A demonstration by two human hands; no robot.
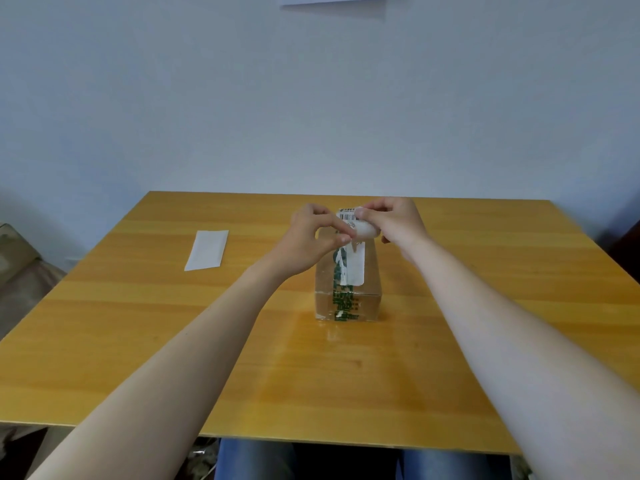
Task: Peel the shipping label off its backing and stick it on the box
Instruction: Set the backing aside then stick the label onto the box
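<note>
I had both hands up over the far end of the box, which stood on the worktop in front of me. The shipping label was pinched between them: my left hand was closed with thumb and fingertips nipping its near edge, and my right hand was closed around the other side, where a curled white piece bulged out under my fingers. I judged that curl to be the backing coming away, though I could not tell for certain which layer was which. The printed top of the label, with its barcode, showed just above my fingers.

So the peeling looked to be under way but not finished, and the label was not yet stuck down. The box already carried a white sticker on its top face, over green printing. A blank white strip lay well apart on the worktop to my left. Left to do: free the label fully, lay it on the box, and press it flat.
</note>
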